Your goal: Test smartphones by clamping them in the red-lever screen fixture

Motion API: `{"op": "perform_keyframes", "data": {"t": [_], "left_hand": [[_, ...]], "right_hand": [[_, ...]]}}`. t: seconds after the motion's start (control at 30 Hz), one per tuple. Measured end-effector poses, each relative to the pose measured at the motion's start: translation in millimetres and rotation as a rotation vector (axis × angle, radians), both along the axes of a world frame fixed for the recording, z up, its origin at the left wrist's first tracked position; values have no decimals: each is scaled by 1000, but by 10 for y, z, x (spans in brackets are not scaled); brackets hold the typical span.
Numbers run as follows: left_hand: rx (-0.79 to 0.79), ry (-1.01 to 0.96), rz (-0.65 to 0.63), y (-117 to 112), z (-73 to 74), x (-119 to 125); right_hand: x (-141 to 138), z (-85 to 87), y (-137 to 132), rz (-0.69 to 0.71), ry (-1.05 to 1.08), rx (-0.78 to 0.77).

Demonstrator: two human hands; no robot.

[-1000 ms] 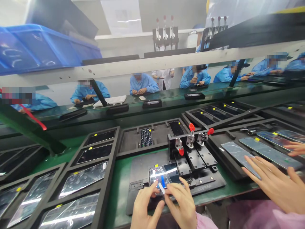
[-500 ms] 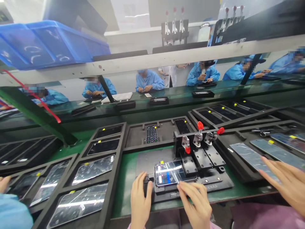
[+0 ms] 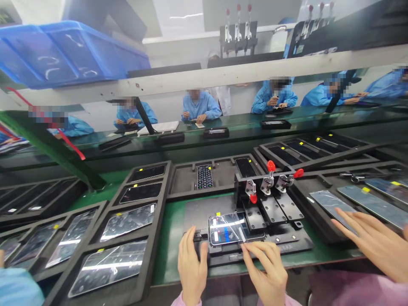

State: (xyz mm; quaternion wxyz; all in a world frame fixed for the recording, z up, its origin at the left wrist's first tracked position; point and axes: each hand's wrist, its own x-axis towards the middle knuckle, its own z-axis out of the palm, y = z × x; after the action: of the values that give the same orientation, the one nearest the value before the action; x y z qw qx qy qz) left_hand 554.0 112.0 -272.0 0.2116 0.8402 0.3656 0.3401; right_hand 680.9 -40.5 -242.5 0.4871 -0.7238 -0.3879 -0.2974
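Observation:
A phone (image 3: 223,236) with a lit screen lies face up in a black fixture (image 3: 291,244), its right end beneath a metal clamp plate (image 3: 255,216). My left hand (image 3: 193,265) rests at the fixture's left edge, fingers stretched and thumb apart, holding nothing. Over the phone's near edge, my right hand (image 3: 266,267) pinches a thin pale strip (image 3: 242,234) that leans onto the screen; whether it is film or a tool is unclear. A yellow tab (image 3: 218,213) sticks out at the phone's far edge.
Foam trays with phones stand left (image 3: 156,238) and right (image 3: 321,227). Behind is a tray with a keypad-like screen (image 3: 204,176). Red-tipped toggle clamps (image 3: 270,165) rise from the fixture. A co-worker's hand (image 3: 366,238) is at right, another's blue sleeve (image 3: 21,284) at left.
My right hand and the pale strip have shifted slightly right along the phone. My left hand stays by the fixture. The co-worker's hand at right has moved a little left; the view has shifted slightly.

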Motion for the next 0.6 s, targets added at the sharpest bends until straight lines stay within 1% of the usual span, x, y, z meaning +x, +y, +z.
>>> {"op": "perform_keyframes", "data": {"t": [0.07,0.13,0.2,0.27,0.37,0.43,0.5,0.6], "left_hand": [[-62,-84,14,-4,19,-18],[-99,-197,69,-42,46,-32],[-90,-276,138,-140,83,-25],[-61,-320,146,-304,128,16],[-38,-411,10,-606,193,134],[-12,-433,-59,-766,225,219],[29,-379,-128,-852,247,285],[58,-225,-236,-870,277,335]], "right_hand": [[9,-16,-15,-3,-1,-7],[17,-34,-24,-3,1,-28],[21,-49,-23,-7,-11,-36],[19,-56,-14,-11,-26,-33],[11,-39,-6,-7,-43,-30],[7,-9,-15,14,-58,-45],[6,25,-31,46,-92,-60],[6,53,-49,80,-140,-82]]}}
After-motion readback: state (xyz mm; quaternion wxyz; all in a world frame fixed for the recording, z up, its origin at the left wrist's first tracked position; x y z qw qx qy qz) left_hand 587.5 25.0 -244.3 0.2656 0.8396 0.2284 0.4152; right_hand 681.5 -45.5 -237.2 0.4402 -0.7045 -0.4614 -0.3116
